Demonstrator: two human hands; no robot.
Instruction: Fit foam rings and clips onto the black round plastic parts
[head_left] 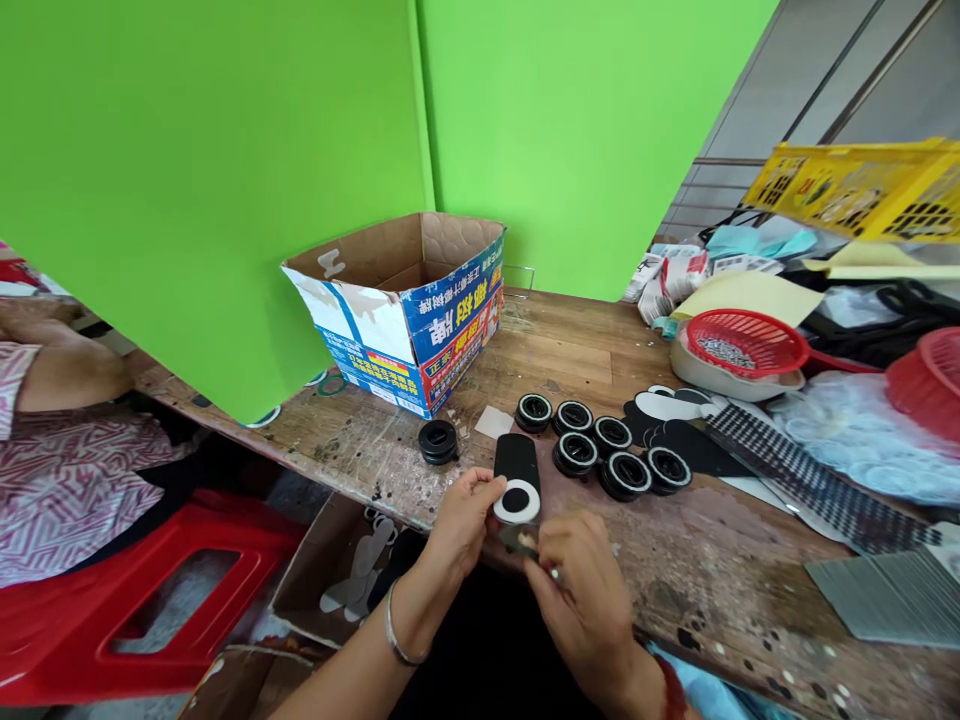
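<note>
My left hand, with a silver bangle at the wrist, pinches the edge of a black round-ended flat piece at the table's front edge. A white ring lies around a black disc at its near end. Just right of it, my right hand is closed, smeared by motion; a small object between its fingers cannot be made out. Several round black parts with pale rims are grouped beyond, to the right. One plain black round part sits apart on the left, near a pale square scrap.
A large open cardboard box stands at the back against green panels. On the right are a red sieve, black flat cutouts, a checkered strip and grey sheets. A person sits left, by a red stool.
</note>
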